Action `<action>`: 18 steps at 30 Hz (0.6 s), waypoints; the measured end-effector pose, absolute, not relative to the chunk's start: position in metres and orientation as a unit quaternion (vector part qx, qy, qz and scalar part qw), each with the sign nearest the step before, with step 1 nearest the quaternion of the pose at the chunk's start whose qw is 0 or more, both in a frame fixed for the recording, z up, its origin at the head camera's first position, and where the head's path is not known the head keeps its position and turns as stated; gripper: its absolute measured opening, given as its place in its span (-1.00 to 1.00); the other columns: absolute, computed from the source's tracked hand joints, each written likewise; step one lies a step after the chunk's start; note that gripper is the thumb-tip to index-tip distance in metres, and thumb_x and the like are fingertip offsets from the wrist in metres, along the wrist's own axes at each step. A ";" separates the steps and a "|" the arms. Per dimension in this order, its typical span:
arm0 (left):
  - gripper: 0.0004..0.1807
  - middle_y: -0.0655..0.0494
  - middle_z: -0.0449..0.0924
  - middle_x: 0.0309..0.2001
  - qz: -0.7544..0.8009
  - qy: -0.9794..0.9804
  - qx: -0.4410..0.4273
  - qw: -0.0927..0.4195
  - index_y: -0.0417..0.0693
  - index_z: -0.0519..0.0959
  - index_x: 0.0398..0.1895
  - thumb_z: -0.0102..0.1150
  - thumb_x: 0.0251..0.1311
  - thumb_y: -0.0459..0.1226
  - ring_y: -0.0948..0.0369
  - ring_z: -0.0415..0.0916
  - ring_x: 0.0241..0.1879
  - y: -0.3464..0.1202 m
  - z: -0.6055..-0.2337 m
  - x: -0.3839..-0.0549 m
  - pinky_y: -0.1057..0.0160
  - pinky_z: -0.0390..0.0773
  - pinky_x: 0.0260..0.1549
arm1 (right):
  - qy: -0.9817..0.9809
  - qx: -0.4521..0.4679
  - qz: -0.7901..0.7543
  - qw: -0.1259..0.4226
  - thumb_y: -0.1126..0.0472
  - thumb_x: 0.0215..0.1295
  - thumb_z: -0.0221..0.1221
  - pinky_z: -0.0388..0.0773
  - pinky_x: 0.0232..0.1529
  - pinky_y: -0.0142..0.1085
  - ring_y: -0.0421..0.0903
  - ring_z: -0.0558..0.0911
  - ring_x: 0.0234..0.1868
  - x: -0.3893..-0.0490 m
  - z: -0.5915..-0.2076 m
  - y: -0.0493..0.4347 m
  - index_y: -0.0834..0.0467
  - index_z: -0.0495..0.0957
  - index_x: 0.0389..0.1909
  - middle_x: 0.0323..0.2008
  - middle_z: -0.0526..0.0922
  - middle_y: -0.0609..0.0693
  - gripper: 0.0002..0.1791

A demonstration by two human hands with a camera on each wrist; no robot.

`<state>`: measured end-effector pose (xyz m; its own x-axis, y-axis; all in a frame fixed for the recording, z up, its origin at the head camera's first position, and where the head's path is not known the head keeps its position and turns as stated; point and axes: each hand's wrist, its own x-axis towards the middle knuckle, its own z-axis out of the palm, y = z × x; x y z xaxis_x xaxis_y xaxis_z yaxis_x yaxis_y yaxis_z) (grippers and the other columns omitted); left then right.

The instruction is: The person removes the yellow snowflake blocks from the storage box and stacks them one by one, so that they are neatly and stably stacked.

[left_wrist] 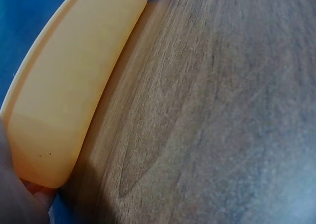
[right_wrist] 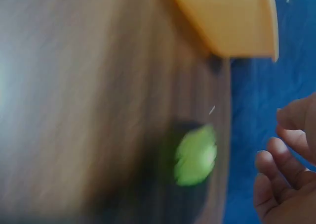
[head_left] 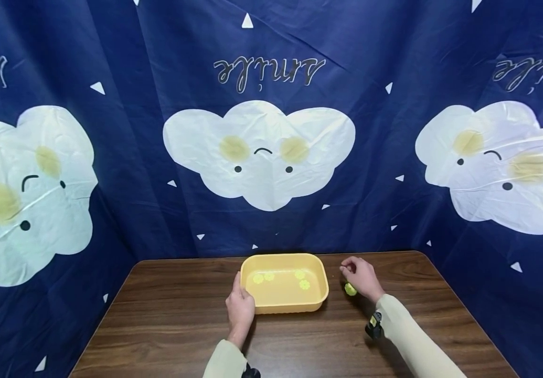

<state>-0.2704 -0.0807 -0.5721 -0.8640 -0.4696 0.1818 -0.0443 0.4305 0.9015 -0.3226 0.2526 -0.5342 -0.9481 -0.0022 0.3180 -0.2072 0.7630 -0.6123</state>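
A yellow plastic basin (head_left: 284,308) stands on the table, with several small yellow-green flower-shaped pieces (head_left: 304,284) on its floor. My left hand (head_left: 241,310) grips the basin's left wall; in the left wrist view only part of that hand (left_wrist: 15,189) shows at the basin's corner. To the right of the basin is my right hand (head_left: 362,278), its fingers loosely bent with nothing between them. A bright green flower-like piece (head_left: 350,289) sits just below this hand, apart from the fingertips in the right wrist view, where the green piece (right_wrist: 196,156) looks blurred.
The brown wooden table (head_left: 167,315) has rounded far corners. Dark blue cloth (head_left: 375,220) with white clouds hangs behind the table and on both sides. A dark wrist device (head_left: 373,325) is worn on the right sleeve.
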 end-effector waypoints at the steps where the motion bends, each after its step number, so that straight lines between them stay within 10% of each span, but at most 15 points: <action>1: -0.45 -0.38 0.57 0.19 -0.511 -0.819 0.157 0.209 -0.16 0.41 0.44 -0.08 0.38 -0.44 -0.26 0.57 0.15 -0.081 -0.572 -0.271 -0.24 0.53 0.12 | -0.923 0.065 0.343 0.162 0.25 0.25 0.33 0.47 -0.27 -0.30 -0.14 0.52 -0.35 -0.325 -0.531 0.246 0.17 0.67 -0.30 -0.40 0.60 -0.01 -0.93; 9: -0.47 -0.36 0.55 0.22 -0.512 -0.819 0.157 0.208 -0.14 0.42 0.43 -0.04 0.39 -0.40 -0.28 0.55 0.16 -0.083 -0.571 -0.271 -0.25 0.51 0.15 | -0.905 0.105 0.377 0.166 0.29 0.21 0.31 0.51 -0.28 -0.33 -0.19 0.54 -0.40 -0.340 -0.505 0.169 0.22 0.66 -0.18 -0.45 0.61 -0.06 -0.83; 18: -0.51 -0.38 0.59 0.16 -0.508 -0.816 0.159 0.224 -0.16 0.45 0.40 0.00 0.41 -0.38 -0.31 0.58 0.10 -0.081 -0.570 -0.268 -0.27 0.53 0.09 | -0.925 0.202 0.320 0.020 0.26 0.35 0.18 0.64 -0.01 -0.06 0.09 0.73 -0.13 -0.337 -0.518 0.096 0.33 0.56 0.16 -0.08 0.74 0.20 -0.60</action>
<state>-0.2684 -0.0810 -0.5702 -0.8489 -0.4873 0.2046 -0.0316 0.4332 0.9007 -0.3372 0.0963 -0.5177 -0.9175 -0.3612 0.1663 -0.3867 0.7131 -0.5848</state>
